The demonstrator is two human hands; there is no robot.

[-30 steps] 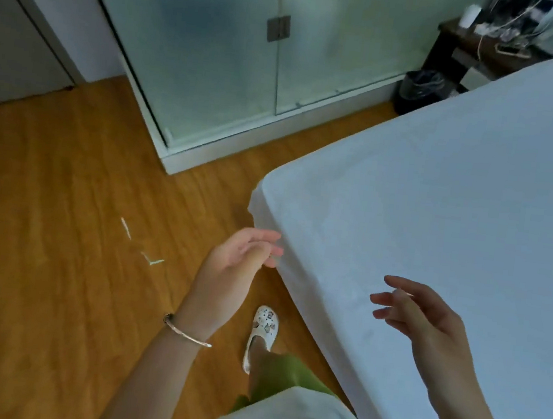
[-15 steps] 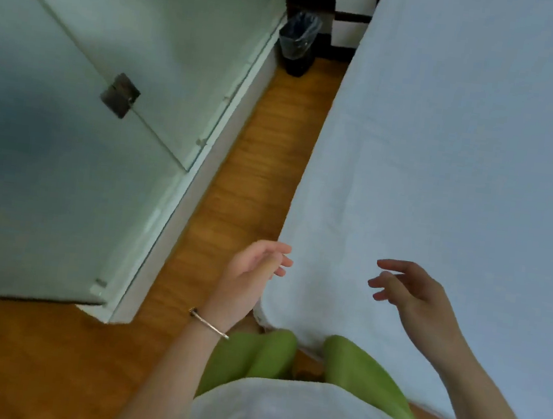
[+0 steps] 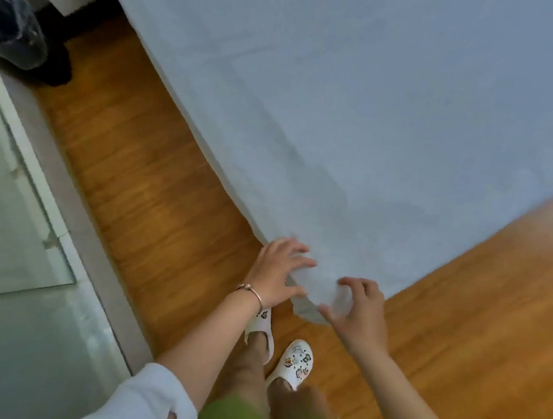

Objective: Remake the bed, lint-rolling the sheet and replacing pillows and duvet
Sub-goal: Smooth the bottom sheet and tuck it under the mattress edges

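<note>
The pale blue fitted sheet (image 3: 365, 116) covers the bed, and its near corner points toward the person. The left hand (image 3: 276, 271) presses on the corner's left side with spread, straight fingers. The right hand (image 3: 358, 310) hovers at the corner's right side, fingers loosely bent, grasping nothing. Both hands are equally near.

I see bare wooden floor (image 3: 141, 173) open on both sides of the bed (image 3: 367, 99) corner, a bin (image 3: 11, 31) blocking the far end of the left strip.
</note>
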